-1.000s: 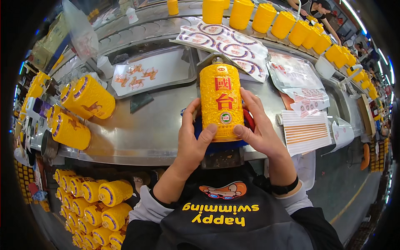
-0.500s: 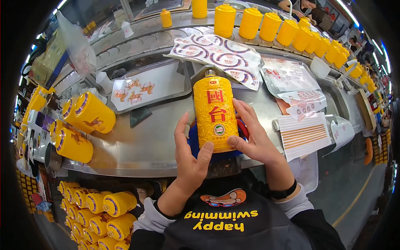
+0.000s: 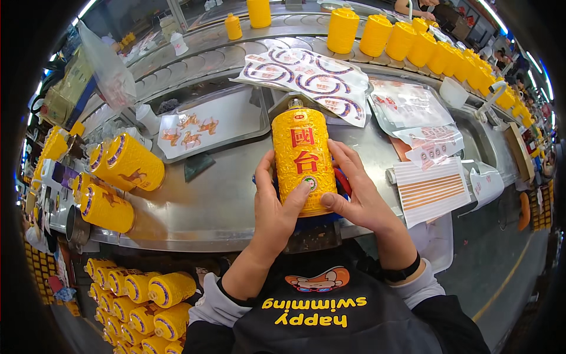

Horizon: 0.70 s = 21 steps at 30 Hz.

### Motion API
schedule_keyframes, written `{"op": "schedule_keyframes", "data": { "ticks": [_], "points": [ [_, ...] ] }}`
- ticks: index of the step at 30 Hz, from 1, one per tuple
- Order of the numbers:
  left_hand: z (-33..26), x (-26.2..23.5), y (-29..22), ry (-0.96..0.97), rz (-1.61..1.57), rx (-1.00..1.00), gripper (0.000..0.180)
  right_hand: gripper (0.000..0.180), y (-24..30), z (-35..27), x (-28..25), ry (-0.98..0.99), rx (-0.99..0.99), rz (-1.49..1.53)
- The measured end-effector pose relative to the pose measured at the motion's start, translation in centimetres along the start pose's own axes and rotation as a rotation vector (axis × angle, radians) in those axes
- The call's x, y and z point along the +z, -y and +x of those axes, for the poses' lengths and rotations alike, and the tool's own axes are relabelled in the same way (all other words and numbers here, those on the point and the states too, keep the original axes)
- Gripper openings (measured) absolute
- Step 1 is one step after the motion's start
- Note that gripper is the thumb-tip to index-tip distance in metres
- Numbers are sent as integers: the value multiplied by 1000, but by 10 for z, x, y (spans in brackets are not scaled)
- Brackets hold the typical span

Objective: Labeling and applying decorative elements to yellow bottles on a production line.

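A yellow embossed bottle (image 3: 292,141) with red characters down its front stands tilted before me at the bench edge, its narrow neck pointing away. My left hand (image 3: 274,197) grips its left side, with the thumb pressed on the small round green emblem (image 3: 309,184) low on the front. From the right, my right hand (image 3: 359,197) closes round the lower body, thumb on the bottom corner. Something blue and red shows partly behind the bottle. Just beyond the neck lies a white decal sheet (image 3: 306,76) with curved purple bands.
Left on the bench are a tray (image 3: 259,118) of animal decals and several yellow bottles (image 3: 109,207). A striped sheet (image 3: 433,186) and decal tray (image 3: 410,106) lie right. More bottles (image 3: 343,32) line the far conveyor; others (image 3: 171,289) are stacked low at left.
My left hand has closed in on the bottle, its thumb moving up onto the round emblem. The row of bottles on the far conveyor has shifted.
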<state>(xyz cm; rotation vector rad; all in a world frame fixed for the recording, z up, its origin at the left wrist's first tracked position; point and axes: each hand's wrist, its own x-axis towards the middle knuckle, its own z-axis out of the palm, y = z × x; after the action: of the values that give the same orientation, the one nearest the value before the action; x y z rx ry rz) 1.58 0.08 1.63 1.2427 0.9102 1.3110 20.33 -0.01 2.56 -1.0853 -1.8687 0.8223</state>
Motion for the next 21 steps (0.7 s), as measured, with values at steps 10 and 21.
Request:
{"op": "schedule_keyframes", "data": {
  "ticks": [10,21],
  "points": [
    [0,1,1,-5,-16,1,70,90,-1,0,0,3,2,-8],
    [-9,-6,15,-72,-101,132,66,89,0,0,1,1,3,20]
  ]
}}
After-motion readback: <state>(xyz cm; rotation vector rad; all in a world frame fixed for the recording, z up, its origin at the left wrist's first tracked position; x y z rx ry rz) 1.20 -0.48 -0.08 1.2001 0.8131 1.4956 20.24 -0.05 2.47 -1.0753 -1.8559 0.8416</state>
